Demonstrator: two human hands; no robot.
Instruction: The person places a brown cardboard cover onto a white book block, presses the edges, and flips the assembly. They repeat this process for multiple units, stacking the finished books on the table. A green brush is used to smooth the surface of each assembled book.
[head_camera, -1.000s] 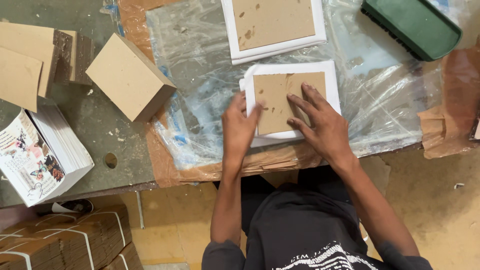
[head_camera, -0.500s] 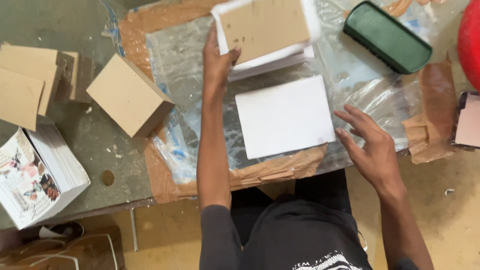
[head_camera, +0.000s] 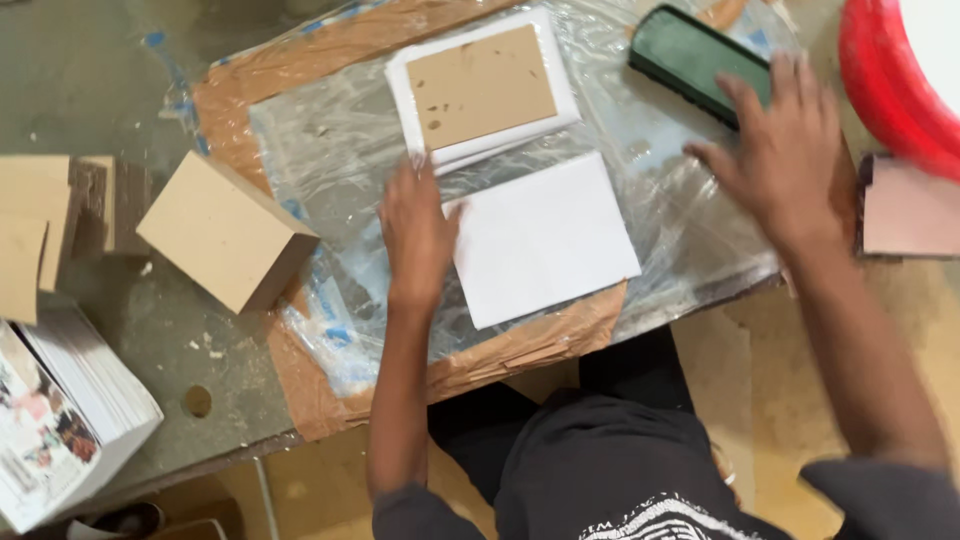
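The left hand (head_camera: 415, 235) lies flat with fingers together, palm down on the crinkled clear plastic sheet (head_camera: 330, 150) that covers the bench, its thumb side touching the left edge of a plain white rectangular sheet (head_camera: 545, 240). That sheet sits blank side up, slightly tilted, between the two hands and nearer the left one. It looks pinned in place rather than gripped: nothing is pinched.

Over to the right hand (head_camera: 785, 165): fingers spread wide, holding nothing, blurred with motion, fingertips over the near end of a dark green oblong brush block (head_camera: 690, 55). Whether it actually touches the block I cannot tell. Just past that hand, a red round tub (head_camera: 885, 90); beside its wrist, a pale pink card (head_camera: 910, 210).

Just beyond the left fingertips sits a stack of white sheets with a brown cardboard rectangle (head_camera: 480, 88) on top. Well off to the left hand's outer side: a tan cardboard block (head_camera: 225, 230), and a pile of printed leaflets (head_camera: 60, 415) at the bench corner.

My read: this is the moment between laying down a fresh sheet and coating it, with one hand steadying the paper and the other going for the green block. The next move, I'd judge, calls for a firm grasp on that block and a steady left hand, since a thin sheet on slick plastic slides easily.
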